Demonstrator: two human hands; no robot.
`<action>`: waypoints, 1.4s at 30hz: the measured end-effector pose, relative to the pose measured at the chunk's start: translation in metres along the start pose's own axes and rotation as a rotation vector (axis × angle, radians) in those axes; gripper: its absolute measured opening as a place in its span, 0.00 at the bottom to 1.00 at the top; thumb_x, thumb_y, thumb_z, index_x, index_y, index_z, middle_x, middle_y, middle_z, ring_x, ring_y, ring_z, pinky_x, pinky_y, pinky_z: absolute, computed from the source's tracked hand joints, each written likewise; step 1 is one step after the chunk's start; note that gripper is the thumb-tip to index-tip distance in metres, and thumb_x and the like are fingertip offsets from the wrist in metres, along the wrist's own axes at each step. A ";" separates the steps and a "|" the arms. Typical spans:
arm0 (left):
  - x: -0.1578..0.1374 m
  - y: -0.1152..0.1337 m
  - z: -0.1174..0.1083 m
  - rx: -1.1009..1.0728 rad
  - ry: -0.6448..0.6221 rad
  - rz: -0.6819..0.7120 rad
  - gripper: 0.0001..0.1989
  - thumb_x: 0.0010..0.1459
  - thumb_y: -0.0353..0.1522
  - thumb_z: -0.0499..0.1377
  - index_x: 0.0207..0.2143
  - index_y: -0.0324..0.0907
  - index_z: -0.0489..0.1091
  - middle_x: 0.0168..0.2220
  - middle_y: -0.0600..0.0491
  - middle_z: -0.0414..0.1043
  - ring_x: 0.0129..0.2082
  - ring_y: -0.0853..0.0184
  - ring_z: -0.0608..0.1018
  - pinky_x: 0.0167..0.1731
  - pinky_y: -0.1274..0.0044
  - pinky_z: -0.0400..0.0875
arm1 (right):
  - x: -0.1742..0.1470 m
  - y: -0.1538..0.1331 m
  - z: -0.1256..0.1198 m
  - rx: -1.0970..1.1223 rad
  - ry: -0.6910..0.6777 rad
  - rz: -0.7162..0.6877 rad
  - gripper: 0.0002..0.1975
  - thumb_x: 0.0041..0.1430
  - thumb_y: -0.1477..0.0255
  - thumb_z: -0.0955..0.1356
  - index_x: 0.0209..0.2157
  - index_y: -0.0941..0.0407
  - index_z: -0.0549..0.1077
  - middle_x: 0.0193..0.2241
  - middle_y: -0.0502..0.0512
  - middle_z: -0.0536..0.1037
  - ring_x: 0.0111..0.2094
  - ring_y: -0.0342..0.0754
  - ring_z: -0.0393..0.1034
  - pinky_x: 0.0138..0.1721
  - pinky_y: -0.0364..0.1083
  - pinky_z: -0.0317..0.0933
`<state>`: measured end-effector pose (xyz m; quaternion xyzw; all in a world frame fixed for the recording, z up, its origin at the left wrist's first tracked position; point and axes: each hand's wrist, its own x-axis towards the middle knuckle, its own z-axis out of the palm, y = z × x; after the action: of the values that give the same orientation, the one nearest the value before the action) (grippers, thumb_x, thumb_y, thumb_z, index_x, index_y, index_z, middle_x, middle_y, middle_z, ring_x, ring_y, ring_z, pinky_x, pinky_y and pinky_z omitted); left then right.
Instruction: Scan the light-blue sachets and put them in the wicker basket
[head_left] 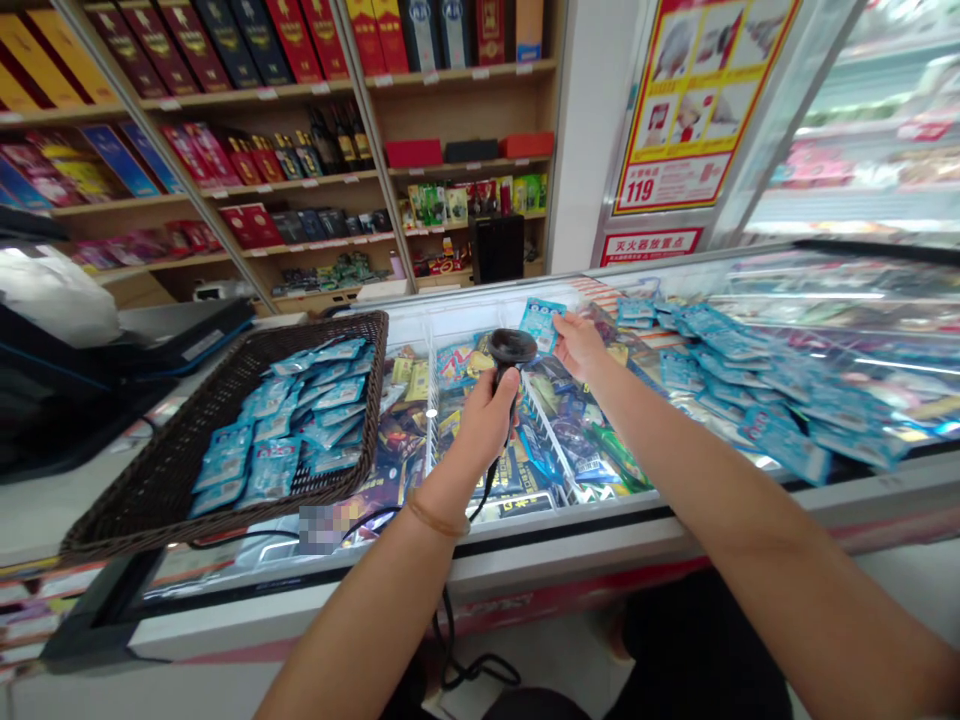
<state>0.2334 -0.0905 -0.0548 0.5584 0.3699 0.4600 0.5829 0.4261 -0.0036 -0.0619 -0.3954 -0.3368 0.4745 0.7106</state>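
Observation:
My left hand (487, 415) is closed around the handle of a black corded barcode scanner (513, 346), its head turned away from me over the freezer. Just beyond it, my right hand (577, 345) pinches a blue snack packet (541, 318) by its right edge. The packet is held up close to the scanner's head, apart from it. To the right, a loose pile of similar blue packets (757, 370) lies on the glass freezer top. On the left, a brown wicker basket (373, 400) holds several more blue packets (300, 410).
Under the glass of the chest freezer (570, 555) are wrapped goods and white wire dividers (433, 400). The scanner's cable (487, 490) runs down over the front edge. Boxed goods fill wooden shelves (300, 95) behind. Dark counter equipment (45, 380) stands left of the basket.

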 end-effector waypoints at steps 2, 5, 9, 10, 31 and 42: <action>-0.005 0.019 -0.007 -0.017 0.078 -0.005 0.20 0.57 0.50 0.60 0.33 0.43 0.64 0.25 0.58 0.66 0.15 0.75 0.67 0.12 0.81 0.60 | 0.003 0.002 0.021 0.003 0.037 0.070 0.08 0.59 0.79 0.67 0.29 0.55 0.66 0.18 0.44 0.70 0.24 0.43 0.72 0.33 0.43 0.72; -0.019 0.049 -0.028 -0.063 0.159 0.019 0.19 0.58 0.50 0.58 0.34 0.42 0.65 0.26 0.57 0.68 0.16 0.75 0.68 0.13 0.81 0.61 | 0.009 0.006 0.073 -0.012 -0.002 0.177 0.10 0.56 0.85 0.63 0.28 0.55 0.64 0.16 0.44 0.67 0.20 0.40 0.66 0.30 0.42 0.70; -0.043 0.074 -0.064 -0.113 0.274 0.061 0.20 0.57 0.49 0.59 0.35 0.42 0.65 0.28 0.55 0.70 0.17 0.74 0.70 0.13 0.81 0.61 | 0.013 0.021 0.166 -0.063 -0.157 0.277 0.12 0.55 0.86 0.64 0.27 0.55 0.63 0.14 0.41 0.63 0.17 0.39 0.59 0.26 0.39 0.65; -0.048 0.076 -0.072 -0.121 0.297 0.071 0.20 0.57 0.50 0.59 0.35 0.42 0.65 0.29 0.55 0.71 0.17 0.74 0.70 0.13 0.81 0.61 | 0.012 0.026 0.190 -0.070 -0.201 0.287 0.12 0.55 0.85 0.65 0.26 0.55 0.63 0.13 0.41 0.62 0.17 0.39 0.59 0.25 0.39 0.63; -0.019 0.052 -0.052 -0.133 0.277 0.028 0.18 0.57 0.48 0.59 0.33 0.42 0.64 0.27 0.56 0.70 0.17 0.74 0.69 0.14 0.81 0.61 | 0.030 0.011 0.025 -0.615 -0.028 0.035 0.07 0.54 0.78 0.69 0.35 0.56 0.77 0.36 0.53 0.81 0.38 0.45 0.75 0.46 0.49 0.69; 0.010 0.007 -0.030 -0.172 0.259 -0.020 0.21 0.53 0.50 0.61 0.34 0.42 0.65 0.24 0.58 0.68 0.15 0.74 0.67 0.12 0.80 0.60 | 0.019 -0.054 -0.124 -1.714 0.400 0.000 0.22 0.61 0.64 0.66 0.51 0.62 0.76 0.58 0.72 0.70 0.61 0.66 0.62 0.61 0.63 0.54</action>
<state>0.2070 -0.0724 -0.0499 0.4386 0.4067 0.5525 0.5804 0.5601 -0.0289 -0.0698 -0.8683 -0.4465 -0.0197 0.2152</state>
